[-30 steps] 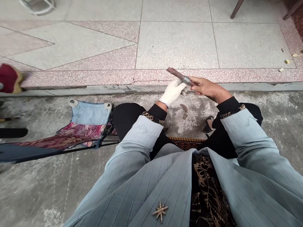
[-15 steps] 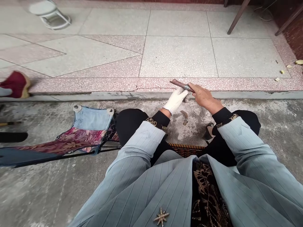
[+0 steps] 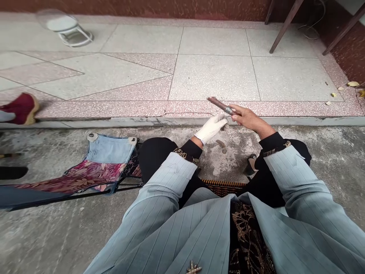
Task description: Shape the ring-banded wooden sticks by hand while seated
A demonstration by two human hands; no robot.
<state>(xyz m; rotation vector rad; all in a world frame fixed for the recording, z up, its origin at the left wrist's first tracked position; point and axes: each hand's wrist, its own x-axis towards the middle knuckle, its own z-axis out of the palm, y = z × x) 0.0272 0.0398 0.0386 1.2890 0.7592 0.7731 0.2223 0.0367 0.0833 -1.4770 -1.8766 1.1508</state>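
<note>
My right hand [image 3: 248, 118], bare, is closed around the near end of a brown wooden stick [image 3: 217, 102]. Silvery wire [image 3: 228, 110] is wound in a tight band around the stick, just beyond my fingers. My left hand [image 3: 212, 128] wears a white glove and sits just below and left of the band. Its fingers are pressed together, and what they pinch is too small to make out. On the ground beneath my hands lies a curved brown piece [image 3: 221, 144], possibly bark or wood.
A raised tiled step [image 3: 213, 76] runs in front of me. To my left stands a folding fabric chair [image 3: 107, 150]. Another person's red shoe [image 3: 24, 108] rests on the step, with a white stool [image 3: 71, 30] farther back. Wooden legs [image 3: 286, 26] stand at the upper right.
My right hand and the stick have moved slightly right, away from my left hand. A small gap now shows between the gloved fingers and the stick. The whole view has tilted up a little.
</note>
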